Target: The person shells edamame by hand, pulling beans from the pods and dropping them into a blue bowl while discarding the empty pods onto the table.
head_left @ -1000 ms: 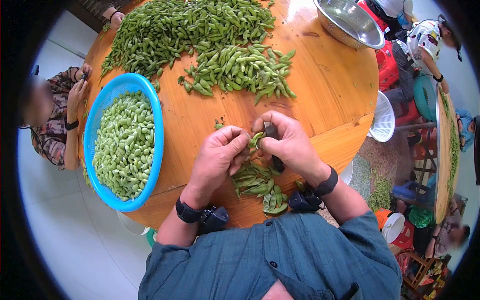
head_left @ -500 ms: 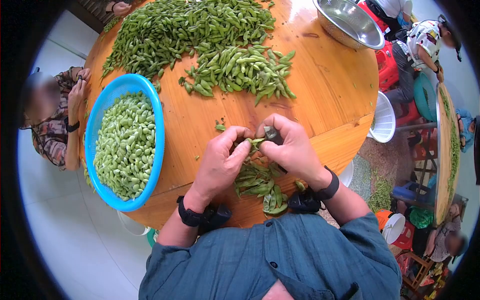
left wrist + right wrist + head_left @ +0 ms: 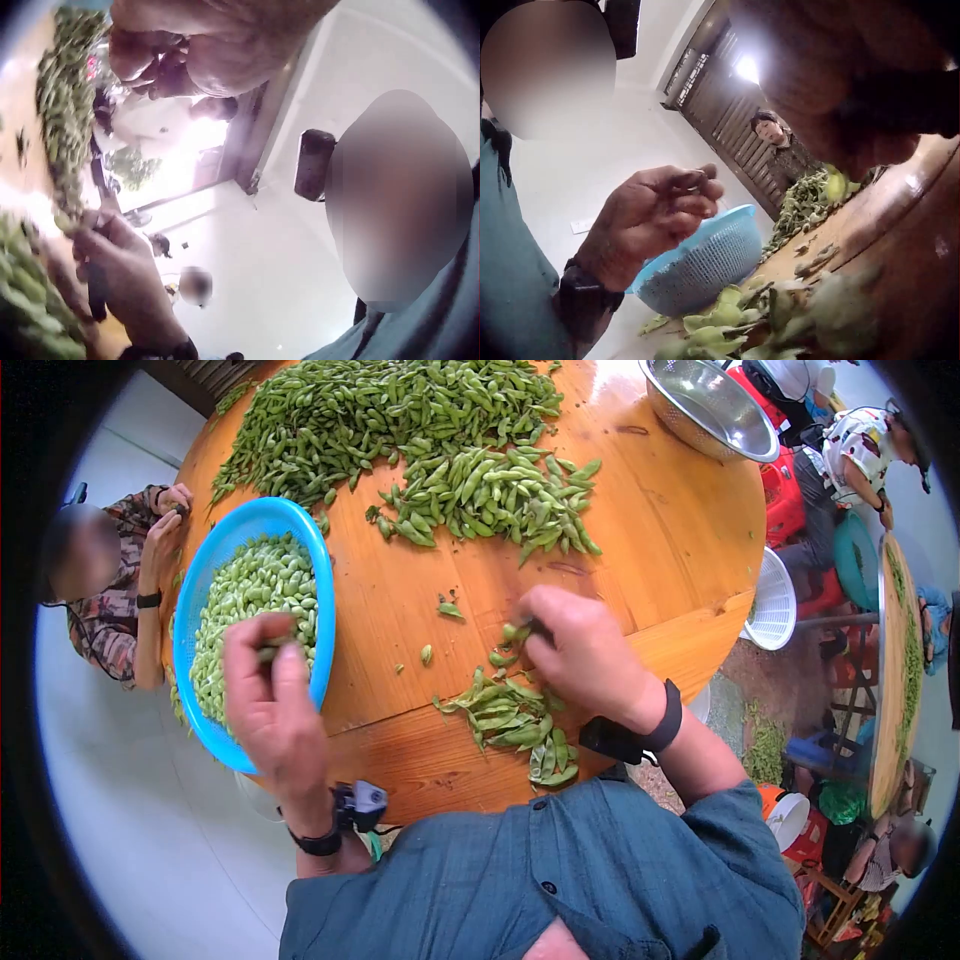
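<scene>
My left hand [image 3: 275, 700] is over the near rim of a blue plastic basket [image 3: 327, 615] of shelled green beans [image 3: 262, 582]. Its fingers and thumb curl together around a small greenish bean, mostly hidden by the fingertips. In the right wrist view the left hand [image 3: 656, 217] appears in front of the basket's mesh wall [image 3: 705, 266]. My right hand [image 3: 590, 660] pinches a green bean pod [image 3: 512, 633] above the table. Below that hand lies a small heap of flattened pods [image 3: 510, 715]. A dark strip [image 3: 97, 289] hangs at the right hand in the left wrist view.
A big pile of unshelled pods [image 3: 400, 410] covers the far side of the round wooden table [image 3: 660, 550]. At its far right edge stands a metal colander [image 3: 715, 415]. Another person [image 3: 120, 580] sits at the left. A white basket [image 3: 772, 600] is beyond the right edge.
My left hand has left the pod both hands were working on and moved left to the blue basket. The right hand stays near its place with a pod. A loose bean now lies on the table.
</scene>
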Motion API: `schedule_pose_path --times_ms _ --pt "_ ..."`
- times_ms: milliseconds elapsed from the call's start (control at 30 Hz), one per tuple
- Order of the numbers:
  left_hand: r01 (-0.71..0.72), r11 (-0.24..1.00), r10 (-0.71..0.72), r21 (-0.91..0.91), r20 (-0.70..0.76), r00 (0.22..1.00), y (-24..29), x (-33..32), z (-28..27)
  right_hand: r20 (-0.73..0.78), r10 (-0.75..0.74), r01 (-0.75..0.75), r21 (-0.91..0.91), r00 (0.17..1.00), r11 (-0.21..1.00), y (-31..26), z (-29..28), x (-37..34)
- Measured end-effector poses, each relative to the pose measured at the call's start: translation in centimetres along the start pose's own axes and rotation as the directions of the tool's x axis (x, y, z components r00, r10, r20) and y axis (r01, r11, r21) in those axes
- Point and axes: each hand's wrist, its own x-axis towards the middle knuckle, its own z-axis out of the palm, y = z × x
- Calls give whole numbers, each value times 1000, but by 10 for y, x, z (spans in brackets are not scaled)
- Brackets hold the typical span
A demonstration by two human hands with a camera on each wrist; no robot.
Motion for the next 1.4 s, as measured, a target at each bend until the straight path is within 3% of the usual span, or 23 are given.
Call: schedule_pose_path --times_ms 67,100,167,200,267,333,400,467,600,667,700,767,800,867,933,1000,1033,1100,1200,1400 --pt "-129 912 194 389 -132 972 -12 9 -22 235 -105 110 -6 966 994 -2 4 -4" --pt "-130 910 197 394 -134 971 -18 10 -28 353 -82 95 -22 932 995 -9 0 -5" --pt "-258 613 440 747 -51 897 -28 12 -34 402 -99 86 52 910 995 -16 -7 -7" --pt "-258 611 440 749 -50 897 -22 10 -31 453 -114 67 119 884 991 -17 -10 -8" --pt "-283 655 452 701 -62 890 -2 -2 -10 418 -135 92 121 898 988 -10 -13 -7" --pt "-441 826 432 350 107 895 -2 -14 13 180 -50 34 87 982 996 -4 -17 -4" --pt "-449 884 364 134 408 838 -6 -17 39 104 88 -101 128 991 987 -2 -25 0" --pt "-451 840 283 301 466 838 -21 -16 67 51 164 -171 184 985 968 2 -29 0" --pt "-495 795 284 351 505 815 -55 -16 89 -6 158 -154 176 987 972 13 -30 -4" --pt "-569 795 301 210 678 671 -39 -30 93 35 201 -203 267 979 942 15 -28 -8" --pt "-574 791 304 211 678 669 -35 -33 94 42 218 -221 269 975 937 15 -27 -8" --pt "-597 802 388 -20 776 496 -29 -37 97 48 205 -211 263 978 941 18 -26 -8" --pt "-600 800 391 -22 778 492 -29 -36 97 59 197 -206 254 979 945 18 -27 -8" --pt "-517 833 432 -197 815 387 -30 -31 94 44 235 -238 280 971 930 14 -28 -6" --pt "-492 836 471 -244 778 416 -19 -20 94 30 274 -270 305 961 913 14 -27 -5" --pt "-354 930 316 -96 697 643 -10 -5 97 31 272 -267 328 962 906 18 -24 -6" --pt "-354 930 320 -101 695 643 -10 4 106 30 271 -266 323 962 908 18 -23 -6" --pt "-397 916 304 66 531 791 -12 26 129 14 278 -268 321 960 908 17 -23 -5" --pt "-489 846 364 212 441 821 -26 44 164 -8 268 -257 257 963 932 16 -23 -6" --pt "-558 752 364 351 484 796 -32 42 168 -11 258 -248 241 966 938 17 -24 -6"
